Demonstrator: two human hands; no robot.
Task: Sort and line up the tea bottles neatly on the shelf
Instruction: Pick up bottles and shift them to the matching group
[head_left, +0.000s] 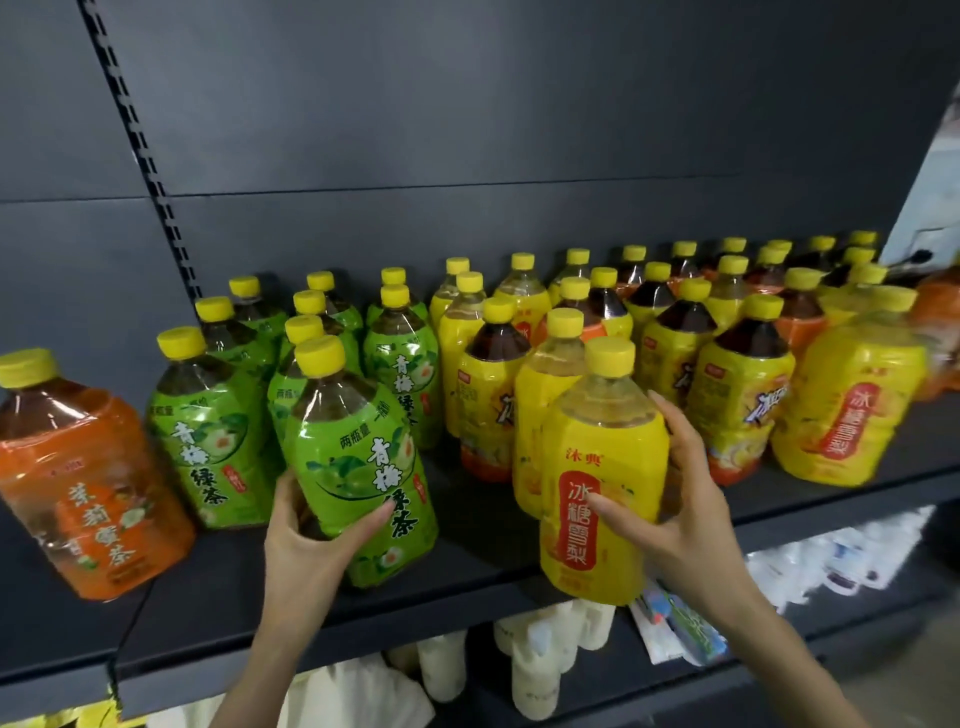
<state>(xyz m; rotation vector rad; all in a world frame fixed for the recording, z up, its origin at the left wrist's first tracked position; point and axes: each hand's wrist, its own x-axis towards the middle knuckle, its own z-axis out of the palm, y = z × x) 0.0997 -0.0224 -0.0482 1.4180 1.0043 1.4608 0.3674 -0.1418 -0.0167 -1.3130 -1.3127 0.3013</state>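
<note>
Green-label bottle (356, 457) | left grip (306, 535) clasps it | right grip (675, 519) clasps yellow-label bottle (597, 462)

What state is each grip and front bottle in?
Left grip: holds green bottle low down.
Right grip: holds yellow bottle, thumb on label.
Green bottle: capped, held at shelf front.
Yellow bottle: capped, held at shelf front.
Orange bottle: capped, standing free, far left.

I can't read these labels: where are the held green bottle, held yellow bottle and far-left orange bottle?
green bottle (358, 452), head view, label middle.
yellow bottle (605, 434), head view, upper label.
orange bottle (88, 467), head view, label front.
</note>
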